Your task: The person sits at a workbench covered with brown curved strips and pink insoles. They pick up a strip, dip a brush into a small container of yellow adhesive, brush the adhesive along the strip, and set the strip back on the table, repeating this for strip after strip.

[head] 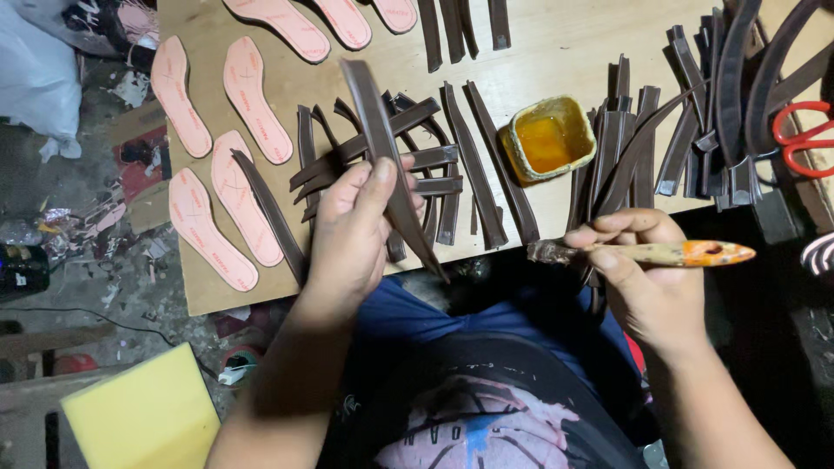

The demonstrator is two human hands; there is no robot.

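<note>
My left hand [352,233] grips a long dark brown strap [375,130] and holds it up, slanted, above a loose pile of similar brown straps [439,165] on the wooden board [565,43]. My right hand [647,278] holds a glue brush [643,253] with an orange-tipped handle, its bristles pointing left toward the held strap, a short gap between them. A small yellow tub of amber glue [546,137] sits on the board between the two hands, farther from me.
Pink insoles [248,100] lie in rows on the board's left and top. More brown straps [686,130] are stacked at the right, beside red-handled scissors [804,139]. A yellow foam block [143,415] sits at lower left over a littered floor.
</note>
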